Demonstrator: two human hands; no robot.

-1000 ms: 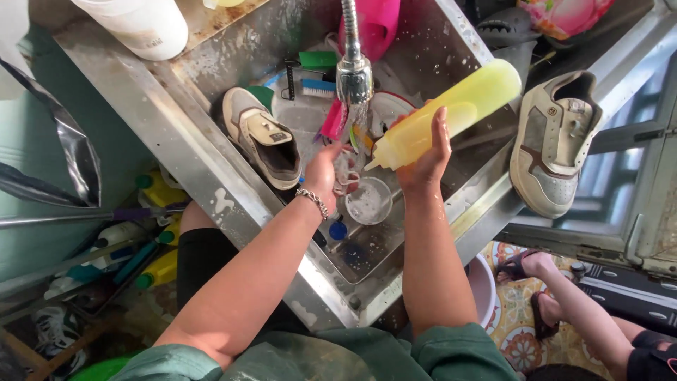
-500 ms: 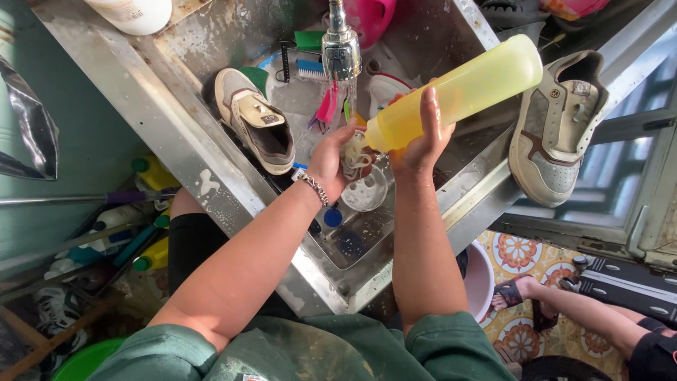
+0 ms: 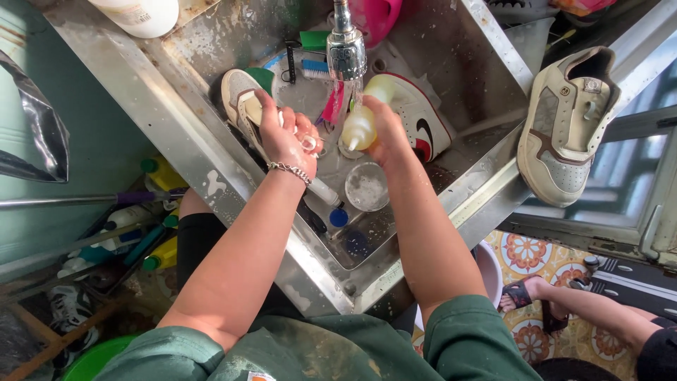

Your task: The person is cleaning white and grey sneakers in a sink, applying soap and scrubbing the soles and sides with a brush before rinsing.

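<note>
Right hand (image 3: 386, 134) clenched around a yellow squeeze bottle (image 3: 363, 121), tipped nozzle-down just under the chrome tap (image 3: 345, 49), over the middle of the steel sink (image 3: 211, 152). Left hand (image 3: 285, 137) beside it, wearing a chain bracelet (image 3: 290, 170) at the wrist, fingers curled around something small and clear; hard to tell what exactly. Both hands close together, near but apart. Below them, a round clear cup (image 3: 367, 187) standing on the sink floor, with a blue cap (image 3: 338, 217) just beside it. Under the left hand, a beige sneaker (image 3: 243, 106) lying tilted against the sink wall. Behind the right hand, a white sneaker with red trim (image 3: 416, 116) lying in the basin. Near the tap, a pink brush (image 3: 331, 107) and a blue-bristled brush (image 3: 315, 68). On the sink's right ledge, a cream sneaker (image 3: 564, 127) resting sole-side away, opening up. At the top left corner, a white jug (image 3: 137, 13) on the rim. Down on the left floor, yellow and white bottles (image 3: 159, 212) clustered together. At the lower right, another person's foot in a sandal (image 3: 525, 291) on patterned tile.
</note>
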